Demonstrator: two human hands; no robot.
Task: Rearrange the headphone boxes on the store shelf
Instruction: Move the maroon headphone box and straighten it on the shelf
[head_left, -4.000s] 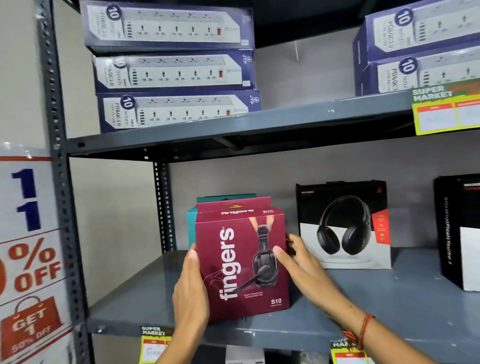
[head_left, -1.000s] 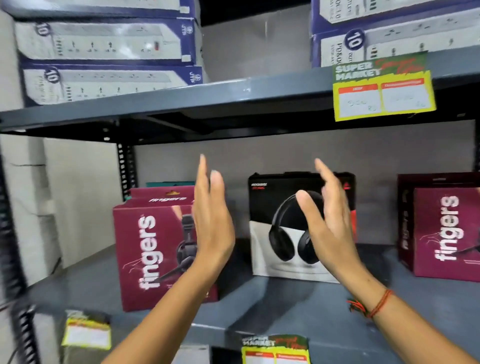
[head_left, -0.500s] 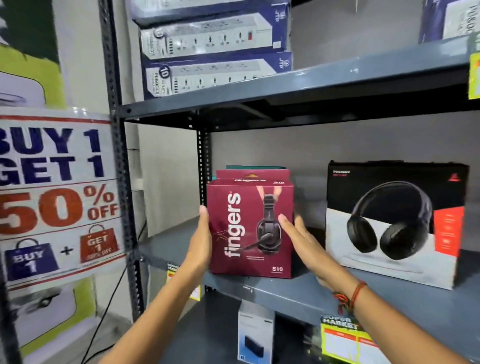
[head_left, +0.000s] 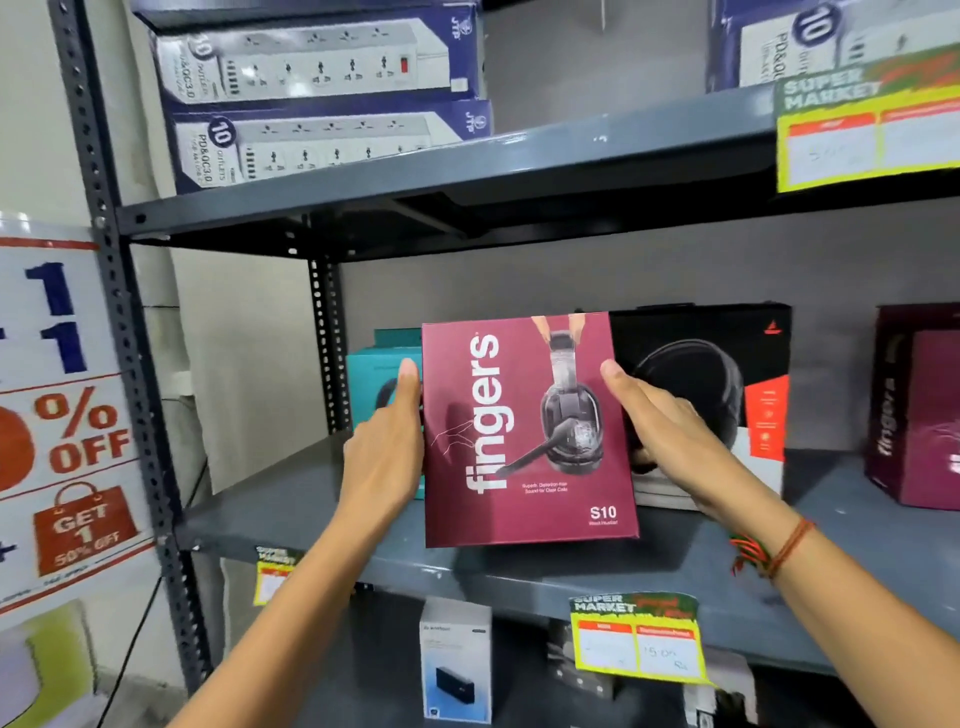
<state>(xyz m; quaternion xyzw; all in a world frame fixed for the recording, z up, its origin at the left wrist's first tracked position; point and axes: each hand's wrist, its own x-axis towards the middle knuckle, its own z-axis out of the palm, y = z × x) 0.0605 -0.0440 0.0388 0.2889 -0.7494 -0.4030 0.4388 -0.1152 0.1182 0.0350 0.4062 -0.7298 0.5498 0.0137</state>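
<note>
Maroon headphone box being held upright in frame centre, long axis vertical, just above the shelf front edge. Left hand pressing its left side, right hand its right side, both clamped flat. Teal box waiting behind, upper left.

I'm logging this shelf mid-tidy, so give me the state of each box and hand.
maroon fingers box: held upright between both hands
left hand: flat on its left side
right hand: pressing its right side
teal box: standing behind, partly hidden
black headphone box: standing, partly hidden
</note>
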